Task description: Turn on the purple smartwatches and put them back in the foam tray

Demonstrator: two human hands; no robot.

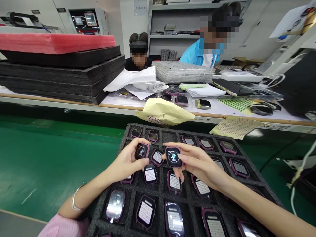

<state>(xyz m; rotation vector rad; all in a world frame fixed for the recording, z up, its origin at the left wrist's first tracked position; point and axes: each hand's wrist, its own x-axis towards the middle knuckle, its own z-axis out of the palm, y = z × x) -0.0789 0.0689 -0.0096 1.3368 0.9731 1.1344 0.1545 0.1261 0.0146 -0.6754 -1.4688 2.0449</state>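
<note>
My left hand (134, 158) grips a purple-framed smartwatch body (142, 151) by its edges, its dark screen showing a small picture. In my right hand (190, 158) is a second smartwatch body (173, 157), whose lit screen shows a round dial; one finger rests at its right edge. Both are held side by side above a black foam tray (158, 207). Several similar watches sit in the tray's square compartments, such as one with a white grid on its screen (146, 211) and one with a glossy, reflecting screen (116, 204).
Beyond the tray runs a workbench (118, 107) with black foam trays (61, 77) and pink foam (61, 42) stacked at left. Clear plastic trays (182, 70), papers (133, 79) and cables lie on it. Yellow paper (168, 112) hangs over its edge. Two people are behind.
</note>
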